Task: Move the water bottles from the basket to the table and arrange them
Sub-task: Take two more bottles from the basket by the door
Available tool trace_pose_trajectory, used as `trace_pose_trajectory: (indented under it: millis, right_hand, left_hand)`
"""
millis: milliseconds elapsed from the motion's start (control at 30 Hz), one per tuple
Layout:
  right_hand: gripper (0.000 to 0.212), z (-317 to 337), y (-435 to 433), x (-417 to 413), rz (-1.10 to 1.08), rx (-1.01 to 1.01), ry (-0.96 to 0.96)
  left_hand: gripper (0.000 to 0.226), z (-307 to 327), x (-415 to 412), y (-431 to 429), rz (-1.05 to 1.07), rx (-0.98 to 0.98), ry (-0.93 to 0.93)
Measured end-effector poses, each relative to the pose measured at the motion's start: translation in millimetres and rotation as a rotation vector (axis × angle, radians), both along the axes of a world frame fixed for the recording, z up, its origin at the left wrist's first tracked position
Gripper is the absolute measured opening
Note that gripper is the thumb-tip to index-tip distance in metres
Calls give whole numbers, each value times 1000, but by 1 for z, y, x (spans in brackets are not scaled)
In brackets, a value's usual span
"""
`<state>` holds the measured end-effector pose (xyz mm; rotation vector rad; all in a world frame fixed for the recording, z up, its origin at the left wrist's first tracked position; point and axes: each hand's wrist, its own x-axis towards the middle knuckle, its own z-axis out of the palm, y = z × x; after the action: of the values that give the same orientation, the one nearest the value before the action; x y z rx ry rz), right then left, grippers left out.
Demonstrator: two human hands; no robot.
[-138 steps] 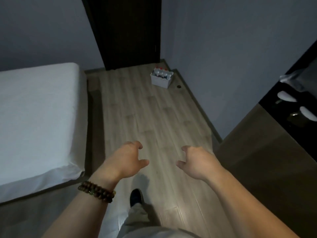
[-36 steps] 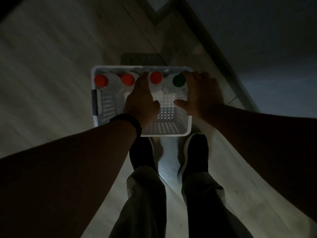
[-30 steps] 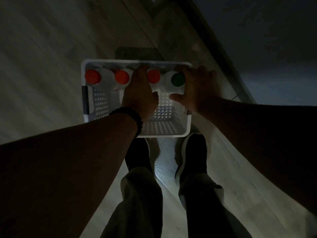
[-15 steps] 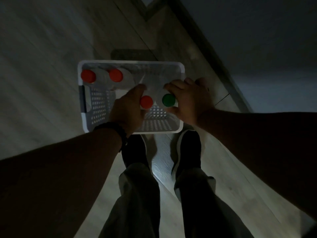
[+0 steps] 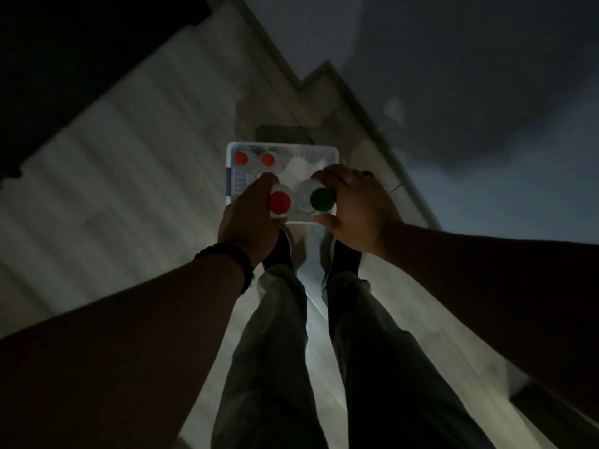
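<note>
Both arms reach straight down over the basket (image 5: pixel 282 144) on the floor (image 5: pixel 129 189). The left hand (image 5: pixel 249 222) curls its fingers (image 5: pixel 267 181) round a red-capped bottle (image 5: pixel 278 202). The right hand (image 5: pixel 356 209) grips a green-capped bottle (image 5: pixel 322 199) just beside it. Both bottles are held above the basket's near edge. Two more bottles (image 5: pixel 240 158) stand in its far left corner.

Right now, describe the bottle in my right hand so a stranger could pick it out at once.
Find the white basket on the wooden floor by the person's feet. Over its near right corner, the right hand grips a water bottle. Its cap alone is green: the left hand holds a red-capped bottle, and the two bottles in the basket's far left corner are red-capped.
</note>
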<state>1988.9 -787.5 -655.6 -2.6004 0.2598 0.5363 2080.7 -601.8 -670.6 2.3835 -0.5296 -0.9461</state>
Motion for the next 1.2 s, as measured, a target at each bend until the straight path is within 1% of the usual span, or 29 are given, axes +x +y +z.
trace_pose_trajectory:
  millis: [133,233,300,333,400,467,533,600,667,733,800,833,900,1000,1100,1167,1200]
  right_hand:
    - [71,117,-7,1,-18,47,-77]
    - [70,203,-8,6,-58,83,-76]
    - [68,247,-10,10,-100,111,-91]
    - [66,267,-11,10,-124,142,-106]
    - [60,304,-16,10,-183,250,-105]
    - [54,339,-23,8,-247,413,-55]
    - [57,370,-31,7,-311,554,-28]
    - [58,399,-39,6,-379,642,-40]
    - [54,421,-45,4,-433,723,-105]
    - [42,440,-46,0,-510,836,-177]
    - [30,455,-47,-3,-602,934,-221]
    - [30,461,-48,-5,-645,966,-231]
    - [37,470,-50,-9,-717,997,-231]
    - [52,479,-46,-14,-839,1021,-240]
    - [55,485,-42,-20,-1086,1110,-239]
    - [61,488,-44,-26,-1183,1156,-158]
    - [65,489,-46,-31,-1205,1173,-122]
  left_hand:
    - [58,111,9,2,-56,-4,29]
    - [63,191,15,2,-84,-35,8]
    - [68,235,21,1,-98,-58,-4]
    - [66,253,24,2,-103,-68,-11]
    - [59,289,29,5,-132,-94,-37]
    - [60,319,34,8,-152,-132,-48]
    - [67,351,40,7,-126,-163,0]
    - [67,377,46,5,-100,-253,89]
    - [57,402,50,1,-64,-354,167]
    - [47,429,50,-3,-10,-449,235]
    - [38,455,49,-8,13,-485,274]
    - [35,467,47,-10,34,-515,302]
    - [33,483,40,-17,117,-589,381]
    - [43,495,30,-31,256,-643,518]
    - [53,506,16,-49,383,-721,657]
    - [60,513,5,-58,459,-704,680]
    - [63,514,1,-62,495,-662,665]
